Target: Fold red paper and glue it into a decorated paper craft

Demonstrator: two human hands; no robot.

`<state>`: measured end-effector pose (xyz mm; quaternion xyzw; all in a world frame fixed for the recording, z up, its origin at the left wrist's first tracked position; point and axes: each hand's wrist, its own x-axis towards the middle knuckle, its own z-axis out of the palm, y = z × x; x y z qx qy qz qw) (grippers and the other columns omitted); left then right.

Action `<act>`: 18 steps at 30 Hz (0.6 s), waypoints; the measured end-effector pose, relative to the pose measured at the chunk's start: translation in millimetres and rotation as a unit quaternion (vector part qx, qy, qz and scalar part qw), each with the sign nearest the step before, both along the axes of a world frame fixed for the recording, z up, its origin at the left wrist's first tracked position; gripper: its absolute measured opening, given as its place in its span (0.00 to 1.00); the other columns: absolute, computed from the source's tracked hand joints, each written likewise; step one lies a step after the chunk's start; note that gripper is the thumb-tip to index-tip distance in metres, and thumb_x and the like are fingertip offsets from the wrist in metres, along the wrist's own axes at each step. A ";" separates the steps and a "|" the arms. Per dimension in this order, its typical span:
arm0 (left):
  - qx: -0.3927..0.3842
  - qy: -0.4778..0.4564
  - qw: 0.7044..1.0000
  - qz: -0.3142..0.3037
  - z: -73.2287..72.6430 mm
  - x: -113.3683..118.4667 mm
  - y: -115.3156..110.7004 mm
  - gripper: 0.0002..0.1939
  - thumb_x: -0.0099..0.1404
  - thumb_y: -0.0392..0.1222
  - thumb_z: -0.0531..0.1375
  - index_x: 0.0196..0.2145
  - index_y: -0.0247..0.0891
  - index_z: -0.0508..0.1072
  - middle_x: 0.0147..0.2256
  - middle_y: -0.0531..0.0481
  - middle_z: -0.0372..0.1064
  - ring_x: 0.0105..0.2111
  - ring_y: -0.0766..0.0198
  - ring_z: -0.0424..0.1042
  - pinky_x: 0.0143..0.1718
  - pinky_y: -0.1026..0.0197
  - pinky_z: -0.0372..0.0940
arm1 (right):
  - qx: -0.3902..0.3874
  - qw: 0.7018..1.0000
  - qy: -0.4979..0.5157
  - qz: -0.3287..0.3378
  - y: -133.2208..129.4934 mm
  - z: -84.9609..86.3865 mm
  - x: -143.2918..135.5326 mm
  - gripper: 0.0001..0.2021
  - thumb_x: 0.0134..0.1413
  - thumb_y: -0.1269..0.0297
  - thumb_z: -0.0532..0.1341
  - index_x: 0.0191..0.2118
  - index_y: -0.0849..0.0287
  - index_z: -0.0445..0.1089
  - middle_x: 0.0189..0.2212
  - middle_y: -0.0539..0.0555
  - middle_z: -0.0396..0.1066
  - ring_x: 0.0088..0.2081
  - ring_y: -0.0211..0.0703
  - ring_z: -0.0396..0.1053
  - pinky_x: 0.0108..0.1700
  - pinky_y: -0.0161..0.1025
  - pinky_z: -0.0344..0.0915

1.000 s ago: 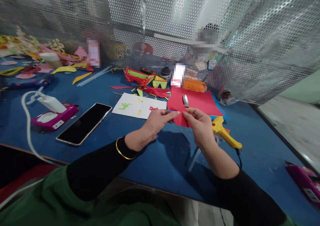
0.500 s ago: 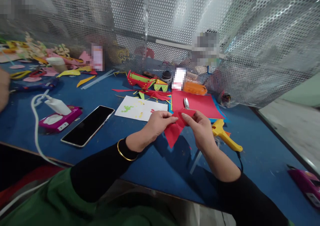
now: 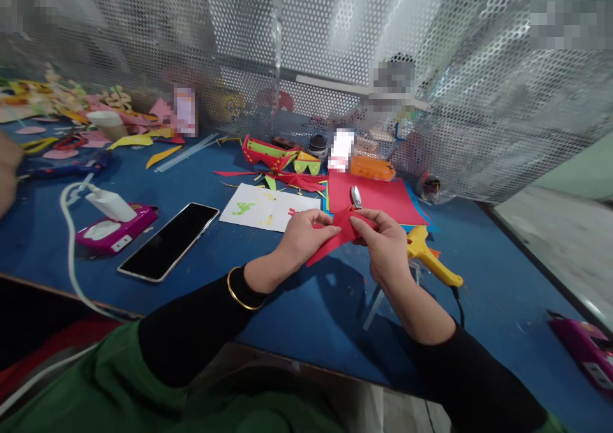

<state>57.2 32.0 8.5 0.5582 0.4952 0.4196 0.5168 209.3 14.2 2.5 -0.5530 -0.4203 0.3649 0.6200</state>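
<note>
Between my hands, above the blue tabletop (image 3: 297,311), is a piece of red paper or felt (image 3: 343,228); I cannot tell which material. My left hand (image 3: 306,238) pinches its left side between thumb and fingers. The right side is pinched by my right hand (image 3: 385,241), whose curled fingers hide part of it. A narrow pointed end of the piece sticks out below my left thumb. Just behind it lies a pair of scissors (image 3: 355,197) with only the metal blades plainly visible, resting on red sheets (image 3: 383,197).
A yellow glue gun (image 3: 431,257) lies right of my right hand. A white card (image 3: 268,209) with coloured bits, a smartphone (image 3: 170,241) and a purple power strip (image 3: 117,228) are to the left. Red-green cut-outs (image 3: 268,155) stand behind. Another person's hand (image 3: 7,171) shows far left.
The red piece has turned in my hands: its pointed end, which hung downward, now points lower left and looks narrower. Both hands keep their pinch nearly in place.
</note>
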 end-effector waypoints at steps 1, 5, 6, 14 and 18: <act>0.004 -0.004 1.000 0.005 -0.2 0.1 0.2 0.07 0.55 0.41 0.69 0.30 0.38 0.76 0.24 0.54 0.71 0.25 0.66 0.67 0.31 0.62 0.62 | -0.001 1.000 -0.006 0.000 0.1 -0.1 0.5 0.20 0.36 0.52 0.73 0.35 0.58 0.74 0.26 0.48 0.75 0.23 0.36 0.67 0.26 0.37 0.68; 0.020 -0.015 0.999 0.022 -6.6 0.9 5.6 0.06 0.54 0.40 0.69 0.31 0.38 0.77 0.25 0.54 0.73 0.26 0.65 0.68 0.32 0.61 0.63 | 0.000 1.000 -0.028 0.000 0.5 -2.0 1.1 0.21 0.38 0.50 0.72 0.36 0.58 0.73 0.27 0.49 0.76 0.24 0.37 0.68 0.26 0.38 0.68; 0.020 -0.023 0.999 0.024 -8.8 1.1 7.2 0.07 0.54 0.40 0.69 0.31 0.38 0.78 0.25 0.54 0.73 0.26 0.65 0.68 0.33 0.61 0.63 | 0.000 0.999 -0.036 0.002 0.9 -2.2 1.1 0.21 0.39 0.50 0.72 0.36 0.58 0.73 0.27 0.50 0.76 0.24 0.38 0.68 0.27 0.38 0.68; -0.031 -0.080 0.996 0.024 -11.3 2.4 10.4 0.07 0.54 0.38 0.68 0.34 0.38 0.79 0.24 0.54 0.73 0.24 0.65 0.69 0.29 0.62 0.63 | 0.031 0.914 -0.402 -0.037 -14.9 26.4 47.7 0.22 0.54 0.45 0.64 0.47 0.58 0.74 0.43 0.60 0.78 0.42 0.52 0.76 0.43 0.47 0.68; -0.005 -0.069 0.997 0.039 -12.3 1.9 13.1 0.07 0.53 0.38 0.69 0.32 0.38 0.79 0.26 0.52 0.75 0.28 0.63 0.72 0.33 0.61 0.65 | -0.114 0.713 -0.688 -0.078 -39.3 35.2 102.9 0.19 0.57 0.49 0.62 0.47 0.57 0.75 0.44 0.65 0.77 0.43 0.60 0.75 0.37 0.46 0.62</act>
